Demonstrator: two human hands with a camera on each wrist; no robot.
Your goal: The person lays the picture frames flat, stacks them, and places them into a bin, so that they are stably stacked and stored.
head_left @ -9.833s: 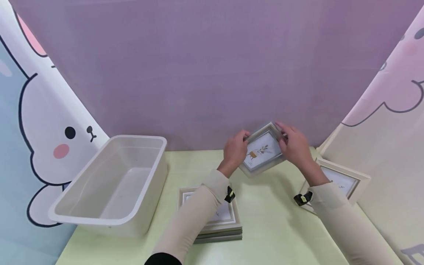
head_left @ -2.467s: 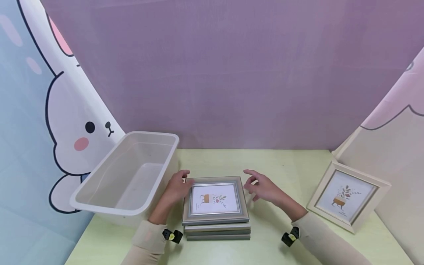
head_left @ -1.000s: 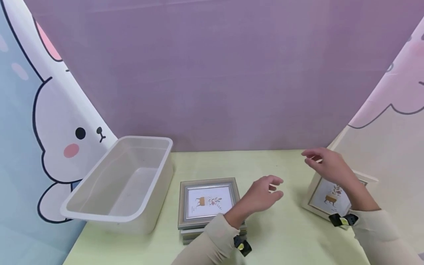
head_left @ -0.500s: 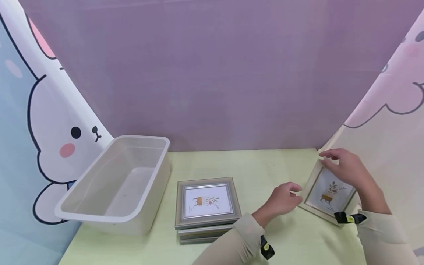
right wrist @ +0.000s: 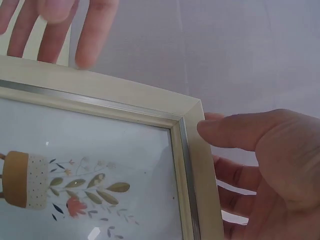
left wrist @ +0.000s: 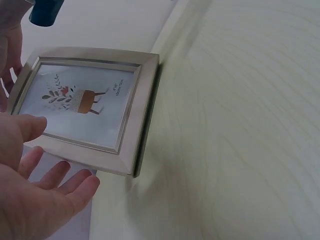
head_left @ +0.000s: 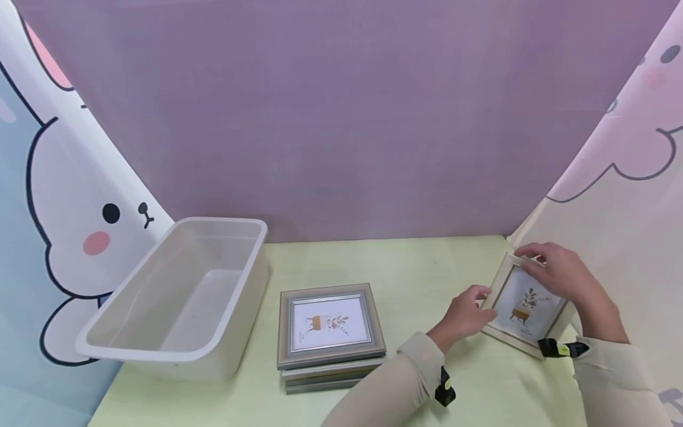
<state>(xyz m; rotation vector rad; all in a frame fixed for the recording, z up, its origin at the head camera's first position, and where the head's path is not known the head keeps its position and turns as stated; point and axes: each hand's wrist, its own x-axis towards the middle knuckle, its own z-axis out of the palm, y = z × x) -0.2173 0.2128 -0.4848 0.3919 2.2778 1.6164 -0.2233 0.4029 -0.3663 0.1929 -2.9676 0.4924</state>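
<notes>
A cream picture frame (head_left: 525,308) with a drawing of a plant in a pot leans at the right side of the table. My right hand (head_left: 562,273) grips its top edge, and in the right wrist view the thumb (right wrist: 225,131) lies on the front while the fingers go behind. My left hand (head_left: 463,314) is at the frame's left edge. Seen from the left wrist, its thumb (left wrist: 31,127) and fingers are spread around that edge, without a clear pinch. A grey-silver picture frame (head_left: 284,326) lies face up on a stack of several frames.
A deep white plastic tub (head_left: 229,332) stands at the left of the pale green table (head_left: 416,267). A purple backdrop (head_left: 341,118) rises behind, and printed cloths hang at both sides.
The grey-silver frame, held in both hands earlier, now lies on the stack. Both hands have since moved right, the right onto the leaning frame's top and the left to its side edge.
</notes>
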